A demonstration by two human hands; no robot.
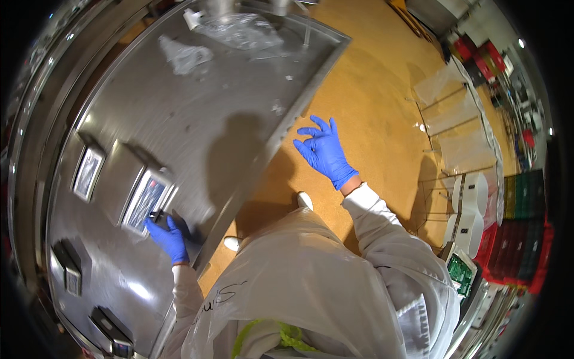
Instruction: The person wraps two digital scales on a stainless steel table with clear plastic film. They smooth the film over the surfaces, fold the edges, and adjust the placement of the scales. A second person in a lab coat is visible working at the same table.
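My left hand, in a blue glove, is at the near end of a steel box with a framed glossy panel. Its thumb and fingers close round a small black object at the panel's corner; its exact kind is too small to tell. The box sits on a stainless steel table. Out past the table's right edge, my right hand, also blue-gloved, hangs in the air over the floor. Its fingers are apart and slightly curled, with nothing visible in them.
Similar smaller boxes stand left on the table, one beside the large one. Crumpled clear plastic lies at the far end. A wire rack with clear sheeting, a white double-lobed container and stacked red crates stand right.
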